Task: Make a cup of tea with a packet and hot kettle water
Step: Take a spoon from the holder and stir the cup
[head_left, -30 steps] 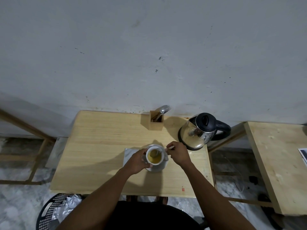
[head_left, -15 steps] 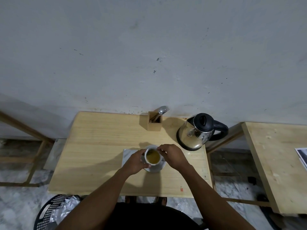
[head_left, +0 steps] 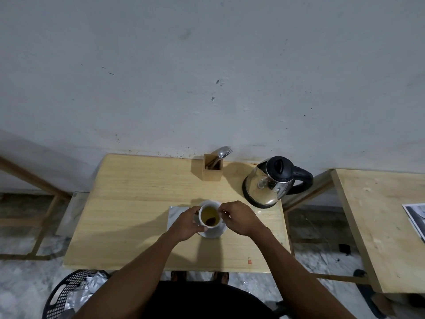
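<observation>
A white cup of yellowish tea stands on a white saucer near the middle of the wooden table. My left hand is wrapped around the cup's left side. My right hand sits at the cup's right rim with its fingertips pinched on what seems to be a thin spoon handle. A dark spoon bowl shows in the tea at the near side. A silver packet lies flat under the saucer's left edge. The steel kettle, with a black lid and handle, stands to the back right.
A wooden holder with cutlery stands at the table's back edge by the wall. A second wooden table with a printed sheet is on the right. A black basket with silver wrappers sits on the floor, lower left.
My right hand has shifted left from beside the cup to its rim, and the spoon in the tea has moved toward the near side. The left hand stays on the cup.
</observation>
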